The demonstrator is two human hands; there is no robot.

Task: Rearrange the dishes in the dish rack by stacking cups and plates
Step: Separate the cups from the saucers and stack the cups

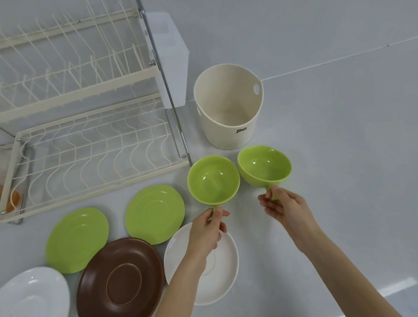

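A pale grey tabletop [349, 166] carries everything here, smooth and matt, with a cream two-tier wire dish rack [80, 138] standing bare at its far left; we take that rack as our landmark. Just off its near right corner we hold two green cups: our left hand [207, 234] pinches the handle of the left cup [213, 181], and our right hand [286, 210] pinches the handle of the right cup [264, 165], fingers curled round each handle. The two cups sit side by side, rims close but apart, and we cannot tell whether their bases rest on the tabletop or hang just above it.

The step in hand looks like nesting one cup into the other. We judge it best to steady one cup, lift the other clear of its rim, centre it above the bowl and lower it straight, turning the handles to the same side so the pair sits level. Glazed surfaces slide, so a slow descent should avoid a clink or chip.

Both cups are glossy, wide-mouthed and rounded like small bowls. In front of the rack lie two glossy green saucers [154, 214] [77, 239], each with a shallow central well. Nearer us are a matt brown saucer [120, 287], a white saucer [26, 315] at the far left, and a cream-white saucer [218, 276] partly under our left forearm. Right of the rack stands a cream cylindrical tub [230, 107], matt, with a side hole and a small printed logo.
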